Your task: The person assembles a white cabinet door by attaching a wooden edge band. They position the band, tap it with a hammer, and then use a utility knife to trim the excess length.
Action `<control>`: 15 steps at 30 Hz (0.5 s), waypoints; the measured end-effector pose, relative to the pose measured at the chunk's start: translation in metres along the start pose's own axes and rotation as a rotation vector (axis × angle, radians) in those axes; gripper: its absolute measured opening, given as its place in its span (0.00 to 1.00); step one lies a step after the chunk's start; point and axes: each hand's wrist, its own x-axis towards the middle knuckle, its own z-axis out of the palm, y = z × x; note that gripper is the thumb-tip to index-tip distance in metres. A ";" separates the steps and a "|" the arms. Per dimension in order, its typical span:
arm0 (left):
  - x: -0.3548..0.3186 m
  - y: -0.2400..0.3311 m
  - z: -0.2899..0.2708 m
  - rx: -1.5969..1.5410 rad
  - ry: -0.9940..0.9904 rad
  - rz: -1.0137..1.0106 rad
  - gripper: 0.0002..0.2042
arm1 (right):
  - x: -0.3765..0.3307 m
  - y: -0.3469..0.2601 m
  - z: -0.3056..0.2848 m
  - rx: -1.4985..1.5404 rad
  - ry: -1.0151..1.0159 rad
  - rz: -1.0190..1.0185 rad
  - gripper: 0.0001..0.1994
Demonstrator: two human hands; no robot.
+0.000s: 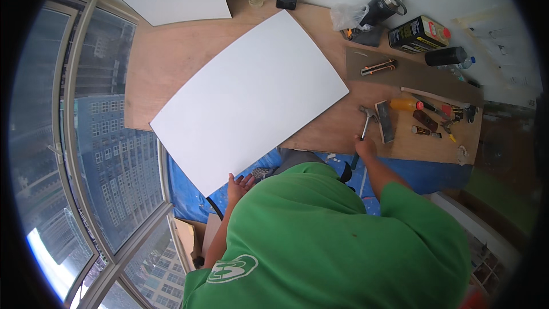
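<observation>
White panel (pixel 251 100) on the table (pixel 153 71) at 11 o'clock, probably light, stiffish, slick; I'd grab opposite edges. Left hand (pixel 241 183) loosely spread, empty, by its 6 o'clock edge; right hand (pixel 366 147) gripping the hammer (pixel 365 125), 3 o'clock.

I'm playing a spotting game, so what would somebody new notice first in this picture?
First, the big white board, slanting across the wooden table in the middle. Next, the bright green shirt filling much of the bottom. Then, right of the middle, the right hand gripping a hammer at the table's front edge.
</observation>
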 end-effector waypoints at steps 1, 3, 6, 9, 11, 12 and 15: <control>0.004 0.000 -0.001 -0.024 -0.027 -0.003 0.45 | 0.001 -0.001 -0.006 -0.140 0.006 -0.031 0.24; 0.011 0.003 -0.004 0.002 -0.057 -0.007 0.45 | 0.006 -0.003 -0.018 -0.123 -0.103 -0.016 0.25; 0.015 0.007 -0.002 -0.074 -0.075 -0.017 0.45 | 0.018 -0.004 -0.033 -0.162 -0.144 -0.037 0.26; 0.011 0.011 0.012 -0.293 -0.002 -0.074 0.41 | 0.025 -0.012 -0.044 -0.254 -0.117 -0.171 0.25; 0.005 0.004 0.025 -0.276 -0.016 0.065 0.38 | 0.024 -0.026 -0.054 -0.254 -0.216 -0.151 0.25; 0.004 -0.001 0.033 -0.279 -0.023 0.144 0.37 | 0.025 -0.036 -0.062 -0.220 -0.326 -0.074 0.25; 0.009 0.001 0.046 -0.489 -0.030 0.128 0.29 | 0.016 -0.073 -0.071 -0.048 -0.503 -0.054 0.27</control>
